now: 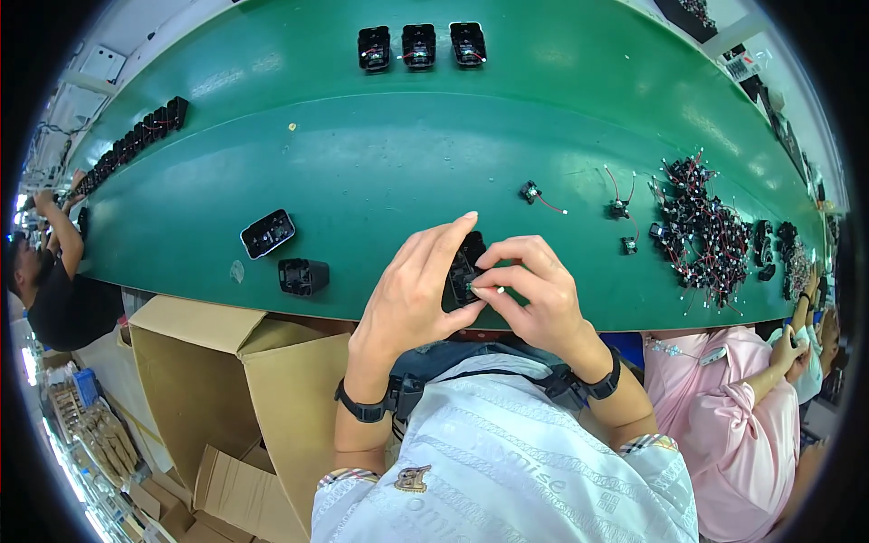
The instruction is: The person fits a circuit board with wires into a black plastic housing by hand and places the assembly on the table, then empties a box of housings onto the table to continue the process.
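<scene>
At the table's near edge, my left hand (412, 285) grips a black plastic housing (464, 262) by its left side, thumb below and fingers along it. The housing is open on top, with part of its inside covered by my fingers. From the right, my right hand (541, 294) reaches over it, its fingertips pinched together at the inner edge. A small white plug (501, 290) shows between those fingers; what it joins to is mostly hidden. Left of my hands lie another black housing with a pale rim (268, 233) and a plain black housing (303, 277).
A large heap of small black parts with red wires (701, 231) lies on the right of the green table (362, 172); a few loose ones (529, 191) lie nearer. Three housings (419, 47) stand far off. An open carton (299, 425) stands below left. Co-workers sit on both sides.
</scene>
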The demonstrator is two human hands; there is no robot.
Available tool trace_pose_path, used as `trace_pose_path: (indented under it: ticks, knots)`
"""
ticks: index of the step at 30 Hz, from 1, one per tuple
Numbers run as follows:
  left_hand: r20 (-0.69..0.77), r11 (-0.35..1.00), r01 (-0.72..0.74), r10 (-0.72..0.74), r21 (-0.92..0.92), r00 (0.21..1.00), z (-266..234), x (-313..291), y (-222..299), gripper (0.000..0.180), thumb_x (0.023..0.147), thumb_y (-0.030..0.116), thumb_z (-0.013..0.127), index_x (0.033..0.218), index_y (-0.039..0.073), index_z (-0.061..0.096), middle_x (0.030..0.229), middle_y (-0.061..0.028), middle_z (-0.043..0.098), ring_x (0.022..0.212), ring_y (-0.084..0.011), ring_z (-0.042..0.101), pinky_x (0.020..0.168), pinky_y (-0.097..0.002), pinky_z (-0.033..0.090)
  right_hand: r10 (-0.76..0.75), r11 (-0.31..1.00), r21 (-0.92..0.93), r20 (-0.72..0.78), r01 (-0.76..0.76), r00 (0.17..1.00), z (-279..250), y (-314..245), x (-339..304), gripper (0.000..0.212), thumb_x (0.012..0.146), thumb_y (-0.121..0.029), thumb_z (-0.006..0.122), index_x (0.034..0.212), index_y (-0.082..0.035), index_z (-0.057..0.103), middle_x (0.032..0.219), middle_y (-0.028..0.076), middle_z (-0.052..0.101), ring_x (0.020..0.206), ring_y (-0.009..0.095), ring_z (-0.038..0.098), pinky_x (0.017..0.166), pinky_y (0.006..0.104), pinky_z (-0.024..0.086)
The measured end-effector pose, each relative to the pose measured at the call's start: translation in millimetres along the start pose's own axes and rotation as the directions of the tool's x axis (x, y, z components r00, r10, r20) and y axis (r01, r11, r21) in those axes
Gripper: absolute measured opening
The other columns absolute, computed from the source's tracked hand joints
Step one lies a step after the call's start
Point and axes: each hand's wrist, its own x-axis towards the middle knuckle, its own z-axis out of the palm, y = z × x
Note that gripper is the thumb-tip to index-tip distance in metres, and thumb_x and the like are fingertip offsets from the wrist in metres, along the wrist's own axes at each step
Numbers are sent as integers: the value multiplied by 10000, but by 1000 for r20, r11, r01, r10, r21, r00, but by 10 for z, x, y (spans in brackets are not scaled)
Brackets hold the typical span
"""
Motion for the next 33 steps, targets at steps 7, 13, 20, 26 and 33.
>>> trace_pose_path:
  ticks: [7,13,20,26,33]
  knots:
    - [-41,997,-59,57,-54,998,36,62,86,921,661,133,894,1479,35,483,1247,-176,658,1050,-353,651,917,-446,540,202,965,169,0,-200,979,-72,-8,-140,112,809,-10,802,910,-34,760,1087,96,644,941,180,634,750,300,517]
    - [-31,990,-92,89,-104,996,6,60,130,932,665,207,919,1473,26,491,1230,-168,673,997,-331,667,882,-432,547,280,896,350,29,-273,959,-126,-44,-143,100,816,-31,797,909,-18,764,1162,124,609,1020,198,615,831,322,514]
    - [-52,988,-89,83,-124,995,23,36,120,943,662,235,933,1469,27,492,1252,-146,681,1007,-323,678,892,-431,551,350,897,268,52,-351,935,-212,-238,-100,150,786,-28,803,929,-67,790,1250,140,607,1174,250,585,902,390,509]
    - [-95,981,-141,129,-134,987,100,55,71,887,654,164,929,1432,30,525,1286,-139,673,1090,-342,671,931,-440,563,171,980,-103,16,-169,985,-232,-154,-52,161,781,-98,834,937,-117,796,1395,132,582,1244,330,571,903,437,551]
    - [-275,994,-110,101,-17,956,235,81,70,859,653,95,900,1423,13,528,1418,-191,567,1205,-383,632,984,-453,564,179,983,19,138,-183,974,-283,-192,117,357,753,-157,879,1055,-20,748,1493,178,516,1080,320,684,889,407,573]
